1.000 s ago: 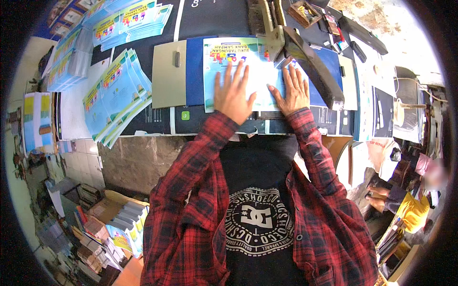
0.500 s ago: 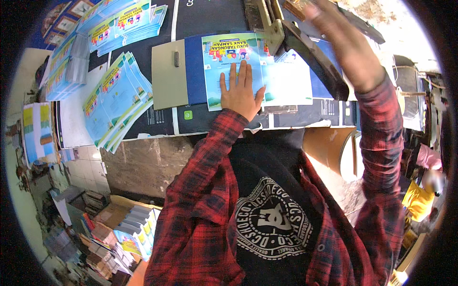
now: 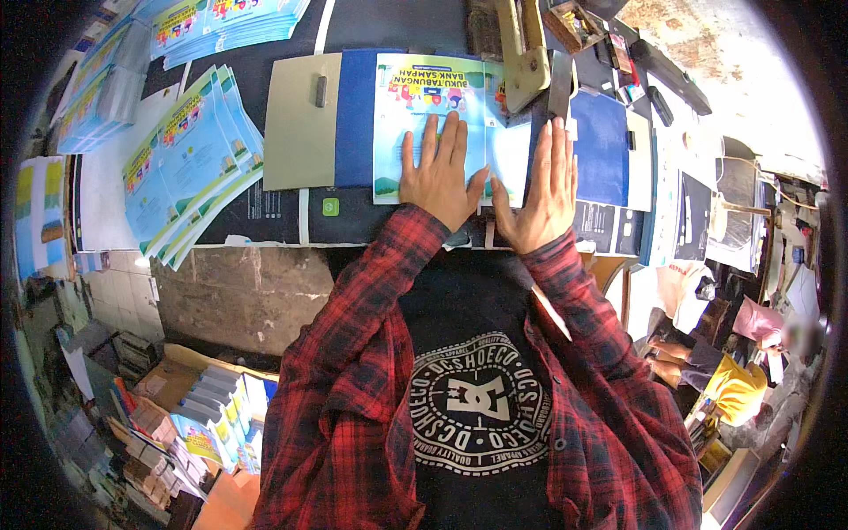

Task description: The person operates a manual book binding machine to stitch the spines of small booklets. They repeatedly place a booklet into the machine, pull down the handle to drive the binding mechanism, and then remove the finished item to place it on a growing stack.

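Note:
My left hand [image 3: 440, 168] lies flat on a light-blue printed sheet [image 3: 415, 75], fingers stretched out. Beside it on the right, my right hand [image 3: 543, 190] is open too, its fingers straight and close together along the sheet's right side. The thumbs almost meet near the sheet's lower edge. Under the sheet is a blue and beige board [image 3: 296, 124]; a blue part [image 3: 601, 146] shows right of my right hand. Just beyond my right fingertips stands a cream metal arm [image 3: 527, 71] with a dark bar [image 3: 559, 84] beside it. Glare washes out the sheet's right part.
Fanned printed sheets [image 3: 190, 159] lie on the table's left, with stacks of them [image 3: 230, 31] farther back. A small wooden box [image 3: 572, 25] stands behind the metal arm. Boxed booklets [image 3: 212, 415] are low on the left. A person in yellow [image 3: 735, 389] is at right.
My right hand has come down from the raised dark bar to the sheet's right side. The bar has changed position. The sheet's bright right part reaches less far right. My left hand stays flat.

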Available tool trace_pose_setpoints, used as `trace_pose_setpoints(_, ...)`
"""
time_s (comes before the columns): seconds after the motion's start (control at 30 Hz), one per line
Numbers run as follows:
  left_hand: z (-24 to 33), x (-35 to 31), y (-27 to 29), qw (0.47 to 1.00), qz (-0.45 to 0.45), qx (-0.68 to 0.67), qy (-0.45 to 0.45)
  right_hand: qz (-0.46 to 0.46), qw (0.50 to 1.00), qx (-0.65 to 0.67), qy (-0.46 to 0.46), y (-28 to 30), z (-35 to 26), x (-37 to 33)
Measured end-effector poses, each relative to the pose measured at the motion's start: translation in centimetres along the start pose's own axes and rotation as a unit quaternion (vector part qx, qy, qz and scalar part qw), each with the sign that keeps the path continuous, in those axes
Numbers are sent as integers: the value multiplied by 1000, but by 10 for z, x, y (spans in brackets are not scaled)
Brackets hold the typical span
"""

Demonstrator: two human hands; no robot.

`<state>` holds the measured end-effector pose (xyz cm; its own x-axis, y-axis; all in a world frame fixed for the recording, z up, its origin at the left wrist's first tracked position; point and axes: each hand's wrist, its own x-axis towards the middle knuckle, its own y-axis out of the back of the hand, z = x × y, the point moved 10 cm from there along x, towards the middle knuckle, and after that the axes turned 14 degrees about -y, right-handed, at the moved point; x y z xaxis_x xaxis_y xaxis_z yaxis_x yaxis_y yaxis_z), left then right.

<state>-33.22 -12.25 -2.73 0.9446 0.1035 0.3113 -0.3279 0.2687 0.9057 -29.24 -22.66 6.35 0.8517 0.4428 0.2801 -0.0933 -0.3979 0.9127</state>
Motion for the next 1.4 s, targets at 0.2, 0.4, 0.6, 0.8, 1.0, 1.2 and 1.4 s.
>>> trace_pose_setpoints(0.2, -7, 0, 0, 1000, 15, 12, 7, -198, 950, 242, 10, 58, -4, 49)
trace_pose_setpoints(0.4, -4, 4, 3, 1000, 19, -8, -5, -221, 813, 448, -299, -34, 195, 64)
trace_pose_setpoints(0.6, -14, -1, 2, 1000, 11, -11, 1, -146, 781, 468, -388, -99, 222, 19)
trace_pose_setpoints(0.8, -40, -15, 14, 1000, -1, 20, 4, -230, 756, 475, -386, -95, 176, 31)
trace_pose_setpoints(1.0, -59, -24, 27, 999, 2, 41, 12, -271, 741, 477, -388, -94, 146, 33)
trace_pose_setpoints(1.2, -58, -22, 26, 999, -2, 46, 11, -278, 730, 485, -392, -97, 154, 31)
trace_pose_setpoints(1.4, -56, -25, 30, 998, 13, 55, 16, -155, 857, 440, -218, 82, 92, 128)
